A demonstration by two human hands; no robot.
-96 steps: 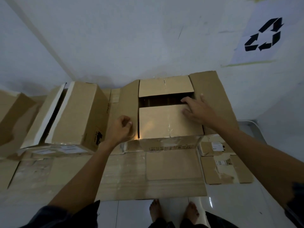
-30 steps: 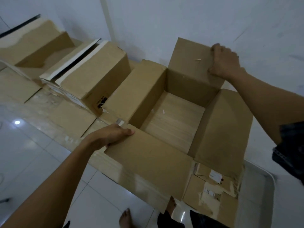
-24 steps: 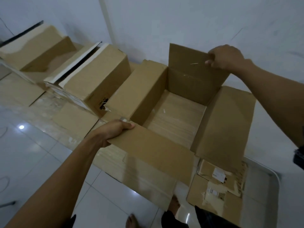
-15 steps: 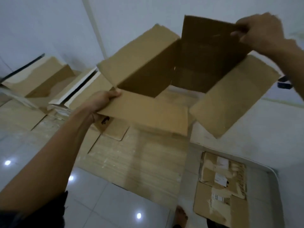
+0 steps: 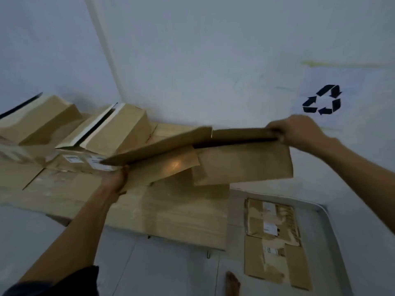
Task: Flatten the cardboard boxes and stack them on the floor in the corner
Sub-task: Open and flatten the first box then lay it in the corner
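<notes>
— While we hold the box (image 5: pixel 241 165) up in both hands, how far along do we log the job?

— Partway, by our reckoning. Box nearly collapsed: its panels lie close together, with a dark slit showing between them toward the right end. Not yet laid down. Under it, a large flattened sheet (image 5: pixel 171 212) on the floor (image 5: pixel 160 263), running back to the far wall (image 5: pixel 213 71). To the near right, smaller flattened pieces (image 5: pixel 273 231), apart from the sheet. At far left, two standing boxes (image 5: pixel 119 127) keep their shape; we judge those still to do, then the stacking.

— Hands?

— Our left hand (image 5: pixel 115 180) grips the near-left corner, fingers curled round the edge. Our right hand (image 5: pixel 299 131) has its fingers curled over the far-right top edge, pinching the panels together.

— Heading of the box?

— Long axis runs left to right, right end higher than the left. Broad face tilted, partly up and partly toward us; loose flaps hang down on the near side. It sits in the air above the sheet. We cannot tell whether the lowest flap touches it.
</notes>
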